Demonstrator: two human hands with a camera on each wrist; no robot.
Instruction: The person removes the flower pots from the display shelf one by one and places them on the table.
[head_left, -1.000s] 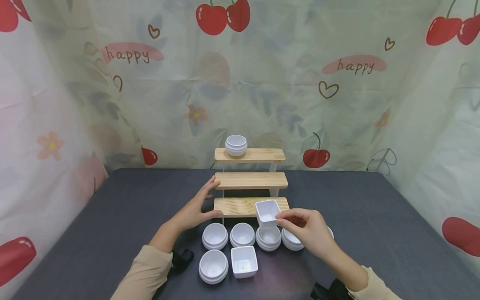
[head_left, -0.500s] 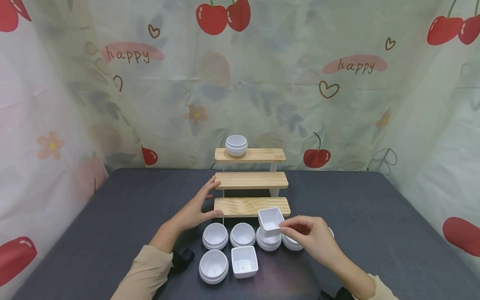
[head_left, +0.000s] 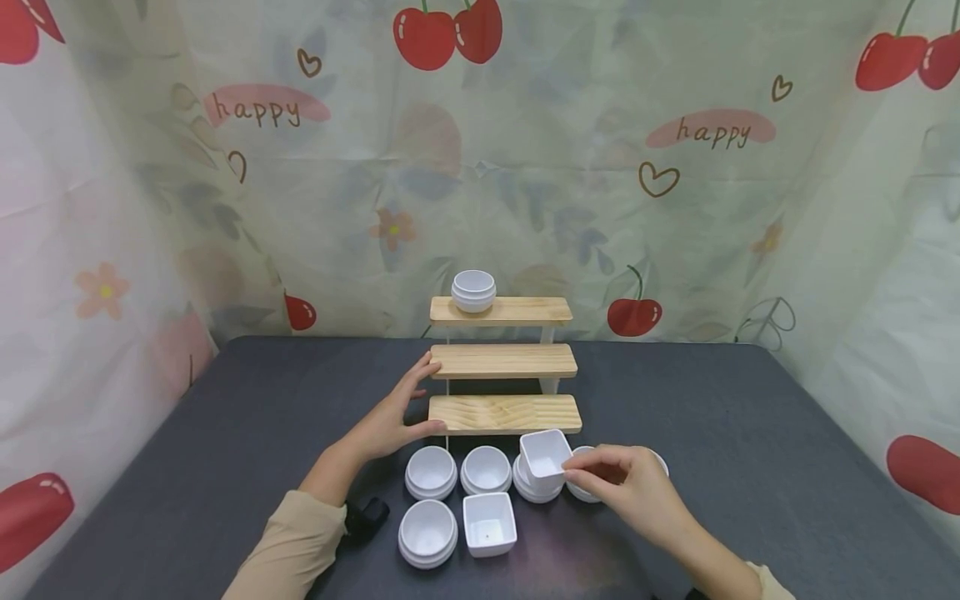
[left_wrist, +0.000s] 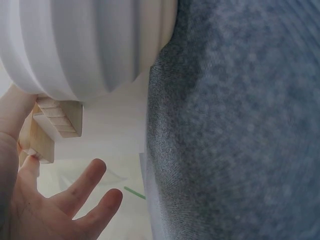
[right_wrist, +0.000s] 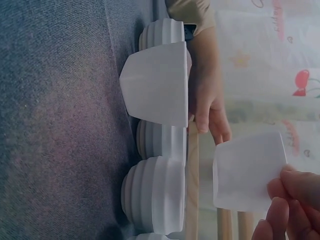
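My right hand (head_left: 626,487) pinches a small white square pot (head_left: 543,452) by its right side between thumb and fingertips. In the right wrist view this square pot (right_wrist: 250,172) hangs off the table. In the head view it overlaps a round pot behind it. My left hand (head_left: 386,425) rests against the left ends of a three-tier wooden display stand (head_left: 502,361), thumb at the bottom shelf and a fingertip at the middle one. The left wrist view shows other fingers (left_wrist: 82,187) of it spread, holding nothing. A round white ribbed pot (head_left: 473,292) sits on the top shelf.
Several round white pots (head_left: 431,471) stand in a row before the stand, those at the right partly hidden by my right hand. Nearer are another round pot (head_left: 427,533) and a second square pot (head_left: 490,525). A dark cloth (head_left: 285,400) covers the table; a printed curtain (head_left: 525,208) surrounds it.
My right hand has brought the square pot down from the bottom shelf's front edge, nearer to me and slightly right. The left hand and the stand stay as they were.
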